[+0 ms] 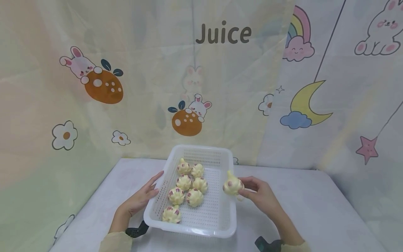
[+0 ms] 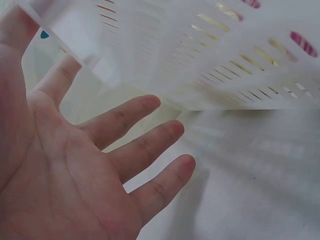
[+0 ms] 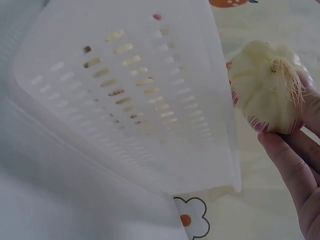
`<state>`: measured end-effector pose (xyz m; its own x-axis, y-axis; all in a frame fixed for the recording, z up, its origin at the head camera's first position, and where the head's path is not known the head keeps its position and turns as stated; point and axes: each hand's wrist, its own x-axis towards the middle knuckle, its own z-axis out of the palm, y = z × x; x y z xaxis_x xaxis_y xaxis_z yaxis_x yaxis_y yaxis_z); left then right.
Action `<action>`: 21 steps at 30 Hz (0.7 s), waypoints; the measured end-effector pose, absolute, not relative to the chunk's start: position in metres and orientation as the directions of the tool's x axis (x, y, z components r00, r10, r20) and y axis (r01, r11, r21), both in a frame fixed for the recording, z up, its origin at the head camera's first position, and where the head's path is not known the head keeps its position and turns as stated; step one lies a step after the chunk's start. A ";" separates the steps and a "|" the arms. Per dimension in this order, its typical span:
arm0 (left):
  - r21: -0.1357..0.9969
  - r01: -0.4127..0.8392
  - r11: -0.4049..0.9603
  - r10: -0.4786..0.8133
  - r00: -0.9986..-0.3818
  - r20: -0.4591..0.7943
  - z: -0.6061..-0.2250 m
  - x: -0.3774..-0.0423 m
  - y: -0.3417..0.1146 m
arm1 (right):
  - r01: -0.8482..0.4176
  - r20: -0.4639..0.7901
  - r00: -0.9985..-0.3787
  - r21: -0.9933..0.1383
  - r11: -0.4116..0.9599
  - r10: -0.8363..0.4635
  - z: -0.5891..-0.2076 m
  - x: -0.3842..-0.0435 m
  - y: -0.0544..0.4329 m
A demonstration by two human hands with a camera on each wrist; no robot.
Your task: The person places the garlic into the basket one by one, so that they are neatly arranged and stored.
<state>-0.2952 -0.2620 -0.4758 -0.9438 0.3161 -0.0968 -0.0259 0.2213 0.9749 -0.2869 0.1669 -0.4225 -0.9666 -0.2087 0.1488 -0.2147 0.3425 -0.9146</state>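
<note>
A white plastic basket (image 1: 217, 229) with slotted walls stands on the table, several garlic bulbs (image 1: 195, 197) grouped toward its left side. My right hand (image 1: 261, 196) pinches one more garlic bulb (image 1: 233, 185) by its side, over the basket's right rim. In the right wrist view that garlic bulb (image 3: 265, 87) shows its root tuft, with fingers and thumb around it. My left hand (image 1: 140, 197) touches the basket's left rim with its fingers extended. The left wrist view shows the left hand's palm (image 2: 65, 165) with spread fingers, just outside the slotted wall (image 2: 165, 45).
A white-covered table (image 1: 292, 206) spreads out on both sides of the basket. Behind it hangs a printed curtain (image 1: 151, 80) with rabbits, flowers and a moon. Dark wrist straps (image 1: 137, 230) sit at both wrists.
</note>
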 end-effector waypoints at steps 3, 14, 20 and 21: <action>0.978 -0.022 0.208 0.330 -0.940 -0.091 -0.478 -0.296 -0.263 | -0.218 0.144 -0.962 -0.916 0.336 -0.232 -0.424 -0.284 0.160; 0.977 -0.028 0.211 0.323 -0.941 -0.096 -0.478 -0.296 -0.264 | -0.282 0.172 -0.931 -0.898 0.337 -0.322 -0.429 -0.274 0.136; 0.973 -0.025 0.231 0.311 -0.945 -0.098 -0.478 -0.297 -0.263 | -0.310 0.193 -0.903 -0.911 0.272 -0.384 -0.428 -0.267 0.124; 0.973 -0.024 0.231 0.314 -0.945 -0.098 -0.478 -0.297 -0.263 | -0.316 0.196 -0.899 -0.910 0.270 -0.391 -0.428 -0.266 0.122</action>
